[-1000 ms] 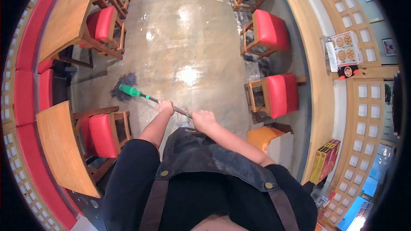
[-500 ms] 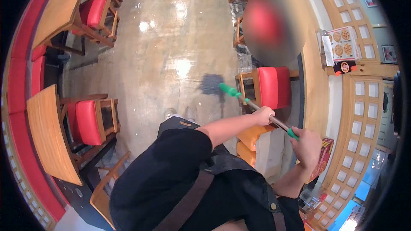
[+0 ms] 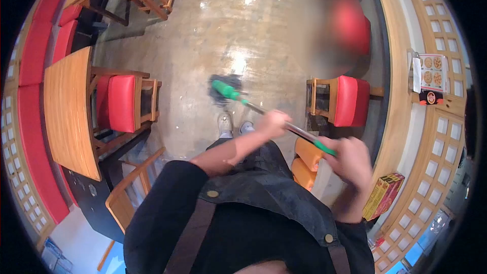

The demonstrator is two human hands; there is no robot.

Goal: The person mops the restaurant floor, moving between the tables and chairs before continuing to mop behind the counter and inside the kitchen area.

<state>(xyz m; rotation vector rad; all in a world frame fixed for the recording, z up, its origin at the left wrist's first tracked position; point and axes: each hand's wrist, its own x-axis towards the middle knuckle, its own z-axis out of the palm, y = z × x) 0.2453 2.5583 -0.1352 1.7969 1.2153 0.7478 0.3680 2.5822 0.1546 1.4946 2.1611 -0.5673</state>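
Observation:
A mop handle, metal with green fittings, slants across the middle of the view. Its dark mop head (image 3: 227, 87) lies on the floor ahead of the feet, partly under the green socket. My left hand (image 3: 276, 123) is wrapped round the metal shaft (image 3: 301, 132) about halfway along. Higher up the handle, at its green end (image 3: 323, 146), my right hand (image 3: 350, 160) is closed, slightly blurred. Both forearms reach forward from the dark apron (image 3: 274, 208).
Left, a wooden table (image 3: 71, 114) stands by a red-seated chair (image 3: 122, 103). Another red-seated chair (image 3: 350, 101) is at the right, near a wooden counter (image 3: 411, 122). Orange objects (image 3: 306, 162) and a red-yellow box (image 3: 384, 196) lie nearer. A blurred patch hides part of the upper right.
The mop head has moved left across the floor, and both hands have shifted left with the handle. The camera view has turned, bringing both shoes into sight.

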